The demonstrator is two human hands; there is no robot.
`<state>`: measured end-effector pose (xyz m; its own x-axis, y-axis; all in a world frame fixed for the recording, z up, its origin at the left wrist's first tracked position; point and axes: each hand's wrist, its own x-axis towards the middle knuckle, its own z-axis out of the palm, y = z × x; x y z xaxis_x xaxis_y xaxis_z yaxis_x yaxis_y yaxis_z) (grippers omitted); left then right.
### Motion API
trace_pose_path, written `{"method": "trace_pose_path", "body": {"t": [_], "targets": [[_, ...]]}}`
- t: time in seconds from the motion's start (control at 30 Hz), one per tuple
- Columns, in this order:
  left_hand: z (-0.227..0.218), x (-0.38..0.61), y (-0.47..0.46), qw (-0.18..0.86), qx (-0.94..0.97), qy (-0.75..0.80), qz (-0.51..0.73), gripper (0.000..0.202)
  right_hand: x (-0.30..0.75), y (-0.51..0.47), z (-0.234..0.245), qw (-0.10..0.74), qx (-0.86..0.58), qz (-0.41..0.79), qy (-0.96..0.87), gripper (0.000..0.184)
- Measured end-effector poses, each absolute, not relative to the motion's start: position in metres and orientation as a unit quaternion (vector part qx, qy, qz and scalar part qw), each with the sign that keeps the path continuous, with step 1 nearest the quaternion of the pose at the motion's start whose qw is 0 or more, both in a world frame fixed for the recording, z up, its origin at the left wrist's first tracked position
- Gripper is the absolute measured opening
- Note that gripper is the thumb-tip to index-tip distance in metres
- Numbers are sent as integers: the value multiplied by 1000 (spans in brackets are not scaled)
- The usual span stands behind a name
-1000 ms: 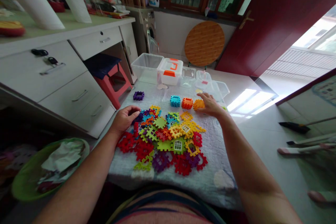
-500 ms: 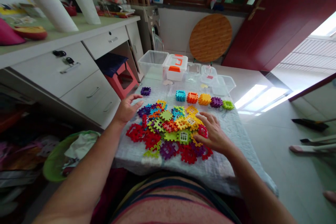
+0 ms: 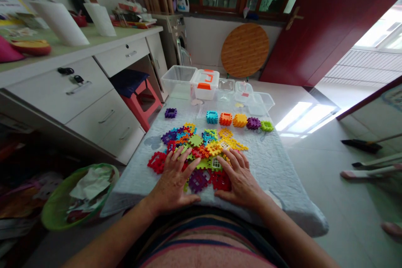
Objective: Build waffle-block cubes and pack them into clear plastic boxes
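Dozens of bright plastic tiles [image 3: 201, 150] lie heaped at the centre of the frame on my cloth-covered desk [image 3: 276, 167]. My left hand [image 3: 174, 178] and right hand [image 3: 237, 176] rest flat on the heap's lower edge, fingers spread, gripping nothing. The pieces look light, stiff and toothed; I judge each best pinched by its notched rim. Five assembled cubes [image 3: 240, 120] line up just above.

Tiles [image 3: 216, 148] were glossy plastic, smooth. Cloth [image 3: 276, 163] under them was quilted fabric, matt w/ bumpy texture. Bins [image 3: 180, 76] were clear plastic. Floor [image 3: 314, 167] looked shiny, smooth; basket [image 3: 50, 213] green plastic.
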<state>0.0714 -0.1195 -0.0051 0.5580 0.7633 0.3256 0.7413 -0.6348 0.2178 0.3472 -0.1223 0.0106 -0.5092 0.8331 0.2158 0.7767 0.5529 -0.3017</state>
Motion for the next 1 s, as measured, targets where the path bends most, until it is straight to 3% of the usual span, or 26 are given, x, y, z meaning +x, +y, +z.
{"method": "trace_pose_path", "body": {"t": [0.3,0.43,0.63,0.77,0.87,0.93,1.0], "targets": [[-1,76,-96,-8,881,423,212,80,341,-111,7,200,-486,79,-847,80],[-2,73,-93,-16,883,417,215,80,344,-107,15,217,-478,100,-845,76],[6,55,-89,-14,885,399,240,73,369,-56,42,266,-521,126,-801,27],[18,33,-62,11,828,468,309,54,372,-14,48,180,-559,141,-797,27],[22,18,-31,96,756,544,352,47,363,-1,44,123,-561,150,-804,48],[19,12,-10,160,714,582,356,48,358,1,39,122,-566,137,-804,55],[13,10,8,205,678,609,358,52,355,1,34,145,-574,125,-796,46]]}}
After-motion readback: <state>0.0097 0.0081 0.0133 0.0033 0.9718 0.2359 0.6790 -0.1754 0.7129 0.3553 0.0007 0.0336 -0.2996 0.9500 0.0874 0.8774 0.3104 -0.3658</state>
